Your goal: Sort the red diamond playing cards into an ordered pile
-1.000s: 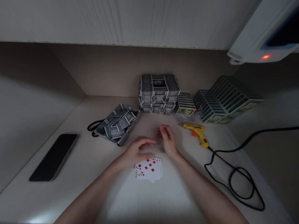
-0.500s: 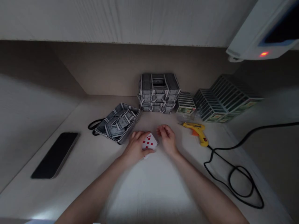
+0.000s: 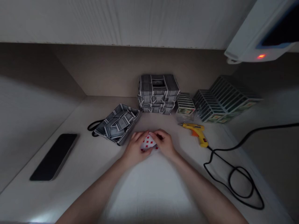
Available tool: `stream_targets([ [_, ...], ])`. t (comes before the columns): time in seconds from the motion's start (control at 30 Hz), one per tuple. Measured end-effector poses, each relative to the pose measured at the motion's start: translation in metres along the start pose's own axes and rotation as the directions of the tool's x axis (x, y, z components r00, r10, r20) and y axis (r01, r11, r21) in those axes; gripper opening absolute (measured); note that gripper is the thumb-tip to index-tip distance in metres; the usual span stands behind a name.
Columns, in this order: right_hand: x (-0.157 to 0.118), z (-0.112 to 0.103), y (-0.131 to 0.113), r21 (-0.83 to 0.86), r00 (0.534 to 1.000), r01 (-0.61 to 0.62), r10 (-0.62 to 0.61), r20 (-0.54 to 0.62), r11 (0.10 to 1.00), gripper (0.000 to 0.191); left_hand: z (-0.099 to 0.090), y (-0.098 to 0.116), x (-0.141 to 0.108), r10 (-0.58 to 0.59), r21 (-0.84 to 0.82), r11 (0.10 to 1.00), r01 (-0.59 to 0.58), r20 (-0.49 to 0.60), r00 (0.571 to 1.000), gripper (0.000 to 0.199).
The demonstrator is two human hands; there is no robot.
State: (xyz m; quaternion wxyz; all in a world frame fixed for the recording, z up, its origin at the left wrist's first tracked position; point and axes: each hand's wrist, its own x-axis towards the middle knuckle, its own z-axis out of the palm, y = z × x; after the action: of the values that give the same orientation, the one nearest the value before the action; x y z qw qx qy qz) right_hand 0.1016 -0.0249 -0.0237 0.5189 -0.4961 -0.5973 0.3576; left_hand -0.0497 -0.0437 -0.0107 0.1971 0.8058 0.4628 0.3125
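Inward came the right hand (image 3: 166, 145), pinching the diamond cards (image 3: 147, 142) that the left hand (image 3: 133, 150) pinched too; the patterned tray (image 3: 129, 130) lay at their ten o'clock.

I am counting one left hand (image 3: 133, 148) plus one right hand (image 3: 166, 144) making two, one phone (image 3: 54, 157), one card-filled tray (image 3: 129, 134), one yellow glue gun (image 3: 198, 133), playing cards (image 3: 148, 142) overlapping beyond counting

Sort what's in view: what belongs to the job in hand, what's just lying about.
Belongs: red-pipped cards, held between left hand and right hand; perhaps the tray of patterned cards.

Apparently lying about: phone; yellow glue gun; patterned box; striped stacks.
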Motion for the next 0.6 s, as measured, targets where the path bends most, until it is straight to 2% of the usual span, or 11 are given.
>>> stream_targets([
  [0.13, -0.0015, 0.0003, -0.0037, -0.036, 0.998, 0.063, -0.063, 0.003, 0.997, 0.015, 0.0003, -0.0010, 0.0004, 0.004, -0.018, 1.000, -0.004, 0.011, 1.000, 0.063],
  [0.4, -0.0045, 0.0019, -0.0018, -0.068, 0.989, 0.151, -0.151, 0.013, 0.986, 0.017, 0.0016, -0.0038, 0.0006, -0.014, -0.029, 1.000, 0.013, -0.016, 1.000, 0.063],
  [0.6, -0.0048, -0.0009, 0.0001, -0.063, 0.975, 0.218, -0.220, -0.029, 0.974, 0.017, 0.0007, -0.0028, 0.0010, -0.026, -0.008, 1.000, 0.026, 0.003, 1.000, 0.062],
])
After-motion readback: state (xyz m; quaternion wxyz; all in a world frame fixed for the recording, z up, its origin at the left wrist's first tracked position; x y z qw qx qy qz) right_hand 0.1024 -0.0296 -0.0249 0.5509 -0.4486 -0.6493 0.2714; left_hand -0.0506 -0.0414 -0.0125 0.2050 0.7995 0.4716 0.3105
